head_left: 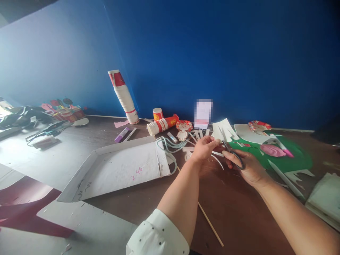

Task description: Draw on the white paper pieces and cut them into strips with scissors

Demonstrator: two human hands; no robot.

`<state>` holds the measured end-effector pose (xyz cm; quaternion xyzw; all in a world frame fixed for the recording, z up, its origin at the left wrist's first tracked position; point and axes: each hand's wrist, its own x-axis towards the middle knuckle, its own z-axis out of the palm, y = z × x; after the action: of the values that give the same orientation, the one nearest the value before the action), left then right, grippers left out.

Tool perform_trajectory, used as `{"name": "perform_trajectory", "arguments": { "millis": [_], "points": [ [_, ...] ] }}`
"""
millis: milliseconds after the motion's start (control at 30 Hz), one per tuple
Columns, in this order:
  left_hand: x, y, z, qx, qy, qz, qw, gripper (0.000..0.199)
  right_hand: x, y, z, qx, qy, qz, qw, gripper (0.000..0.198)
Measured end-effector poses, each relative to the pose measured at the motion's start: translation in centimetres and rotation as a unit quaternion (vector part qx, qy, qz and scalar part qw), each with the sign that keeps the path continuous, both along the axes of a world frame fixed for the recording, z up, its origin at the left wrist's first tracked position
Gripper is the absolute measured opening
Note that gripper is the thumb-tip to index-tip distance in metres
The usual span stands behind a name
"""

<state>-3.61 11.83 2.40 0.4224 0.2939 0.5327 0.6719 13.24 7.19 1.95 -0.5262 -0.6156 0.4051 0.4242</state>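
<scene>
My left hand [204,149] is closed on a white paper piece whose narrow cut strips [198,135] fan out around the fingers; its centre is hidden by the hand. In my right hand [245,164] is a pair of scissors with dark handles [237,158]. The scissor blades point up and away, close beside my left fingertips. Just beyond the hands lies a white sheet of paper [222,129]. To the left of my left hand stands a cut-out paper figure [182,132] with a red and white striped rim around its head.
A white cardboard box lid [117,170] lies left of my hands. Behind it are a leaning stack of paper cups [123,97] and a toppled stack [163,124]. Green paper [300,159] with a pink piece [272,150] lies right. A thin wooden stick [211,225] lies near me.
</scene>
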Motion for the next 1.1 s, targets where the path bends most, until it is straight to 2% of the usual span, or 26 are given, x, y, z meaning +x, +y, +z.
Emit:
{"name": "perform_trajectory", "arguments": {
  "millis": [667, 833, 1100],
  "points": [
    [0.02, -0.17, 0.32, -0.001, -0.011, -0.004, 1.0, 0.048, -0.21, -0.15, 0.38, -0.008, 0.019, 0.005, 1.0, 0.045],
    [0.11, -0.32, 0.44, -0.012, -0.024, -0.009, 1.0, 0.047, -0.08, 0.03, 0.09, 0.0, 0.017, -0.001, 1.0, 0.037],
    [-0.01, -0.47, 0.49, -0.025, 0.028, 0.007, 0.999, 0.038, -0.06, -0.07, 0.09, -0.035, 0.025, 0.004, 0.999, 0.037]
  ]
}}
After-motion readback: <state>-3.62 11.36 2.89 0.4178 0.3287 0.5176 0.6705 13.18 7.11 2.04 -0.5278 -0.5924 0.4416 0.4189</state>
